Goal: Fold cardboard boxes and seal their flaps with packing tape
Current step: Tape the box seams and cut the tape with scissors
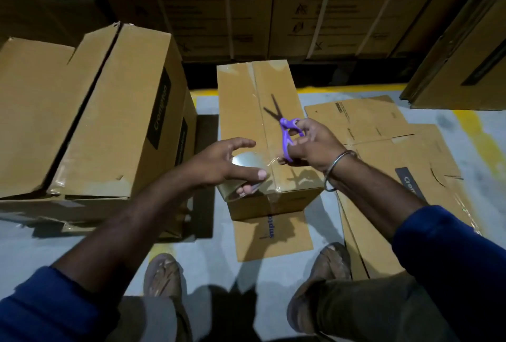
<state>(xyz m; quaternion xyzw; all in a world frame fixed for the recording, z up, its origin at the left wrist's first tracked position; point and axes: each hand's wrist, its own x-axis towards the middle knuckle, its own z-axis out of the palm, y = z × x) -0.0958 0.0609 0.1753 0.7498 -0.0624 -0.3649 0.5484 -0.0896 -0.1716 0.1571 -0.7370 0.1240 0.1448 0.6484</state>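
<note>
A closed cardboard box (246, 106) stands on the floor in front of me, clear tape running along its top seam. My left hand (224, 163) grips a roll of clear packing tape (247, 162) over the box's near left corner. A short strip of tape stretches from the roll toward my right hand (312, 144). That hand holds purple-handled scissors (287, 136) with fingers through the loops; the dark blades are spread apart and point away over the box top.
A larger taped box (90, 111) sits to the left. Flattened cardboard sheets (383, 150) lie on the floor to the right. Stacked cartons (246, 7) form a wall behind. A loose cardboard flap (273, 235) lies by my sandalled feet.
</note>
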